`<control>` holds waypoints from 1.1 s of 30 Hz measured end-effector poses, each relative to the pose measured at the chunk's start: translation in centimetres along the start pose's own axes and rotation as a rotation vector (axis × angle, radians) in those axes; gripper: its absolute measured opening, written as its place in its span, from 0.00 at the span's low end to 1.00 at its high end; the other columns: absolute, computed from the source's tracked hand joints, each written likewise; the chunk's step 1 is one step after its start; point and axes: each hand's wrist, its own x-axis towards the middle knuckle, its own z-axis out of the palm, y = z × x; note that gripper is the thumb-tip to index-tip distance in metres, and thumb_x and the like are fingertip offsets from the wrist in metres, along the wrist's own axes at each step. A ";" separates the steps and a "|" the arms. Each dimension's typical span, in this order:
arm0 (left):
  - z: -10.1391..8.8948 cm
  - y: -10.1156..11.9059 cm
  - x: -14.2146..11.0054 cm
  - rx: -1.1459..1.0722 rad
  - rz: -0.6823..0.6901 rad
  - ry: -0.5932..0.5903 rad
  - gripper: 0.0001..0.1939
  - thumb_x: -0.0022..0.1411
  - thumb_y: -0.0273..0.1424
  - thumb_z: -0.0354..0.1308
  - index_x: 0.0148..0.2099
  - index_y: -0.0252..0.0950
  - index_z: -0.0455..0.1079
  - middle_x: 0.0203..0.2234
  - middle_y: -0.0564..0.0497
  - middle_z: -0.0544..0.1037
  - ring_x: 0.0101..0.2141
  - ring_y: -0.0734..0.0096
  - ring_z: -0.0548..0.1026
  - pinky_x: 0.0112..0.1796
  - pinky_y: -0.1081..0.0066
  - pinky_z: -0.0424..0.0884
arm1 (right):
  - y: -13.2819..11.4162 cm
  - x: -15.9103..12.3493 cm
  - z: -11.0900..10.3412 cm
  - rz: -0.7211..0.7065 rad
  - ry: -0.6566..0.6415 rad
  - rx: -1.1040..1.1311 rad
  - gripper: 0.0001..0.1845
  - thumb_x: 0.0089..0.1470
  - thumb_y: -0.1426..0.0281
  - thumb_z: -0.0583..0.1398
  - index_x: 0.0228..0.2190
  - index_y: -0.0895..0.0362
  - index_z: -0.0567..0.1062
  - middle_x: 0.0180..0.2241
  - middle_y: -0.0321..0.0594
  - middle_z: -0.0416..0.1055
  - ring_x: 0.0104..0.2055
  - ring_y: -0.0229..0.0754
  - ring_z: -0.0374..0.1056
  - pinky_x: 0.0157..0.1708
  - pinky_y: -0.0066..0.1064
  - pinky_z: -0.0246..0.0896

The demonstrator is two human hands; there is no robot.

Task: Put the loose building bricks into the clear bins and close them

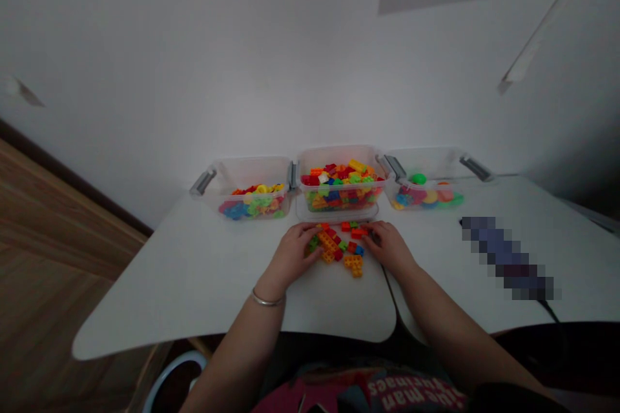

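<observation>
Small plastic building bricks lie in a loose cluster on the white table. My left hand [294, 250] curves around the cluster's left side, thumb and fingers apart, beside a green brick [314, 242] and a long orange brick [329, 242]. From the right, my right hand [389, 246] reaches in with fingers bent and parted, its fingertips at a red brick [359, 233]. A blue brick [359, 250] and a yellow-orange brick piece [354, 264] lie between the hands, nearer to me. Some bricks are partly covered by my left fingers.
Behind the hands stands a clear box [339, 197] of mixed bricks on a lid [310, 213]. Another clear box [217, 181] with colourful pieces is left, and a third box [436, 164] with round pieces right. A blurred-out object [508, 258] with a cable lies at right. The wall [261, 77] is close behind.
</observation>
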 end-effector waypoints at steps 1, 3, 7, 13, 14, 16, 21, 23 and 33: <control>0.1 0.1 0.1 0.013 -0.001 0.005 0.22 0.59 0.32 0.60 0.56 0.39 0.68 0.51 0.43 0.71 0.51 0.58 0.69 0.54 0.57 0.67 | 0.0 0.0 0.0 -0.002 -0.003 -0.001 0.13 0.54 0.67 0.57 0.40 0.55 0.77 0.37 0.45 0.74 0.41 0.49 0.68 0.45 0.43 0.63; 0.5 0.3 0.3 0.045 -0.002 0.013 0.22 0.58 0.31 0.61 0.55 0.39 0.68 0.50 0.43 0.72 0.50 0.57 0.69 0.53 0.56 0.67 | -0.1 0.1 0.0 -0.004 -0.005 0.002 0.12 0.54 0.67 0.57 0.39 0.55 0.77 0.37 0.45 0.75 0.41 0.49 0.68 0.45 0.43 0.63; 1.2 0.7 0.8 0.085 -0.001 0.018 0.22 0.58 0.32 0.61 0.55 0.39 0.68 0.49 0.44 0.73 0.49 0.57 0.70 0.52 0.57 0.68 | -0.1 0.2 0.0 0.020 -0.013 0.011 0.11 0.53 0.66 0.58 0.36 0.56 0.77 0.35 0.44 0.75 0.39 0.49 0.68 0.42 0.41 0.63; 0.8 0.6 0.7 0.120 -0.060 0.089 0.18 0.61 0.33 0.59 0.54 0.38 0.69 0.47 0.44 0.74 0.49 0.58 0.70 0.52 0.57 0.67 | 0.1 0.2 0.0 0.081 0.011 0.034 0.12 0.52 0.65 0.58 0.36 0.57 0.77 0.33 0.44 0.74 0.35 0.47 0.67 0.38 0.39 0.64; 0.7 0.3 0.6 0.134 -0.090 0.116 0.17 0.62 0.34 0.57 0.53 0.38 0.70 0.46 0.45 0.75 0.48 0.58 0.70 0.51 0.57 0.67 | 0.1 0.2 0.0 0.079 0.017 0.038 0.13 0.52 0.65 0.58 0.37 0.57 0.77 0.34 0.44 0.75 0.35 0.47 0.67 0.38 0.39 0.64; 0.5 -0.4 0.3 0.163 -0.164 0.171 0.15 0.64 0.34 0.54 0.51 0.39 0.71 0.45 0.45 0.76 0.48 0.58 0.71 0.51 0.55 0.66 | 0.2 0.1 0.0 0.077 0.025 0.047 0.13 0.52 0.65 0.57 0.38 0.57 0.77 0.34 0.44 0.76 0.35 0.47 0.68 0.38 0.39 0.64; 0.5 -2.2 0.0 0.167 -0.266 0.198 0.15 0.68 0.34 0.47 0.47 0.37 0.73 0.42 0.46 0.78 0.46 0.59 0.73 0.50 0.56 0.67 | 0.3 0.2 -0.4 0.068 0.000 0.066 0.13 0.52 0.64 0.58 0.36 0.56 0.78 0.33 0.44 0.76 0.36 0.48 0.69 0.37 0.39 0.64; 0.7 -2.3 0.1 0.152 -0.242 0.175 0.15 0.67 0.35 0.48 0.47 0.37 0.73 0.42 0.47 0.79 0.46 0.60 0.73 0.50 0.57 0.68 | 0.5 0.2 -0.5 0.049 -0.015 0.081 0.12 0.52 0.64 0.58 0.35 0.55 0.78 0.33 0.44 0.76 0.35 0.47 0.70 0.37 0.39 0.65; 1.0 -1.6 0.6 0.058 -0.155 0.093 0.15 0.67 0.32 0.48 0.49 0.37 0.73 0.42 0.47 0.78 0.45 0.63 0.74 0.50 0.59 0.68 | 0.8 0.2 -0.6 0.023 -0.055 0.110 0.10 0.50 0.63 0.61 0.33 0.55 0.77 0.31 0.43 0.75 0.33 0.46 0.68 0.36 0.38 0.64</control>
